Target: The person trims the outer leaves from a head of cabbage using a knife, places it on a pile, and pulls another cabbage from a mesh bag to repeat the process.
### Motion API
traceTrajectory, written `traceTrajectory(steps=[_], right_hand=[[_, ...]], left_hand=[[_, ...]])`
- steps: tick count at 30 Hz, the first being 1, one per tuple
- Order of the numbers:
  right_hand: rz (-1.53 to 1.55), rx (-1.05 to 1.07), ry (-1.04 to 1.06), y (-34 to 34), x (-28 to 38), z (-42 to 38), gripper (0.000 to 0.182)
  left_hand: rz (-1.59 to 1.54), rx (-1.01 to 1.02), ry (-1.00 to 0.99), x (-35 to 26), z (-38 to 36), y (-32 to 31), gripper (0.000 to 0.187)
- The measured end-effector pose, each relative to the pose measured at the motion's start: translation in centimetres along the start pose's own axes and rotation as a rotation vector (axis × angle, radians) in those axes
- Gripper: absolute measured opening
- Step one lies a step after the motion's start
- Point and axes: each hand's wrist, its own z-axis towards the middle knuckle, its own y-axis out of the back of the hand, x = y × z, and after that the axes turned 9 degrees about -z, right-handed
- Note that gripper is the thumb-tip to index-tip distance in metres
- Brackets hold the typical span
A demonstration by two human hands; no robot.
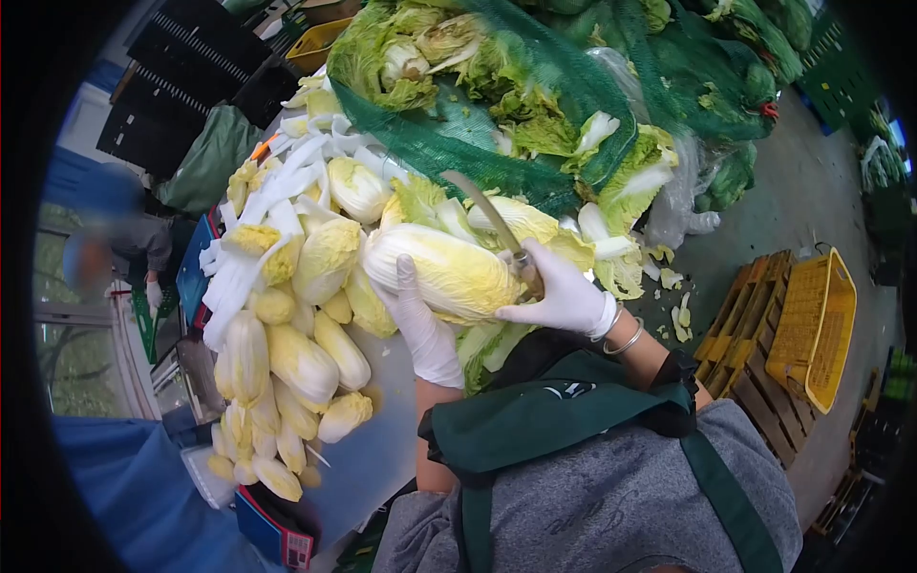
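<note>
A large pale yellow cabbage (444, 274) lies across my gloved left hand (415, 320), whose fingers wrap its lower left side. My gloved right hand (564, 286) is closed round the handle of a knife (487, 208) at the cabbage's right end. The curved blade points up and to the left, above the cabbage. Loose green leaves (626, 191) lie beyond the hands. To the left is a heap of trimmed cabbages (304, 363), with strips of white foam (250, 272) among them.
Green netting (497, 172) with leafy cabbages covers the far side. A yellow crate (812, 329) stands by wooden pallets (745, 325) at right. Leaf scraps (681, 318) lie on the floor. Another person (143, 239) is at far left. A blue cover (143, 487) hangs at lower left.
</note>
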Motion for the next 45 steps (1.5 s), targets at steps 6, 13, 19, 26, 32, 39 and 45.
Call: traceTrajectory(steps=[6,13,19,26,32,39,45], right_hand=[[0.079,-0.132,-0.154,1.1,0.0,-0.1,0.051],[-0.018,-0.099,0.006,-1.3,-0.2,0.7,0.063],[0.072,-0.039,-0.043,-0.6,-1.2,-0.1,0.042],[-0.103,-0.260,-0.221,0.1,-1.3,-0.3,0.036],[-0.428,-0.442,-0.244,1.5,-2.6,1.1,0.026],[-0.436,-0.388,-0.288,4.8,-5.4,1.9,0.038],[0.057,0.181,-0.088,1.8,-1.3,1.9,0.081]], left_hand=[[0.098,-0.080,-0.039,-0.2,-0.5,-0.9,0.069],[0.370,0.013,-0.230,0.7,-0.8,-1.0,0.071],[0.465,0.095,-0.325,1.6,-0.6,-0.4,0.073],[0.421,0.047,-0.288,2.1,-1.6,-1.5,0.070],[0.279,0.050,-0.069,1.7,-1.3,-1.1,0.066],[0.074,0.040,0.091,1.1,-0.9,0.9,0.059],[0.177,0.132,0.064,0.9,0.0,0.8,0.059]])
